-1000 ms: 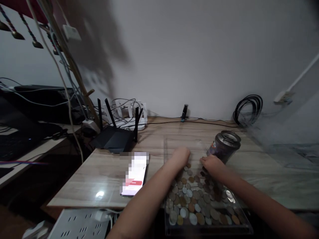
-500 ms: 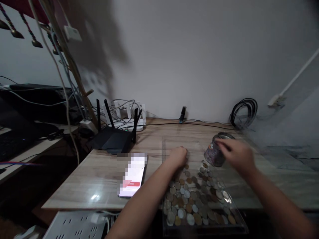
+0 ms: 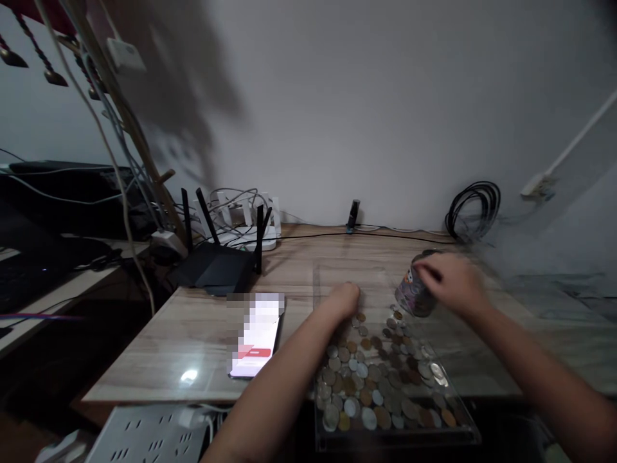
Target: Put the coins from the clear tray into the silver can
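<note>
Two hands over the desk (image 3: pixel 299 270). Left hand (image 3: pixel 344 301) rests curled on coins (image 3: pixel 376 379) at the clear tray's (image 3: pixel 332 276) far end. Right hand (image 3: pixel 450 280) wraps the tilted can (image 3: pixel 409 294) just right of the tray, fingers closed over its top.
</note>
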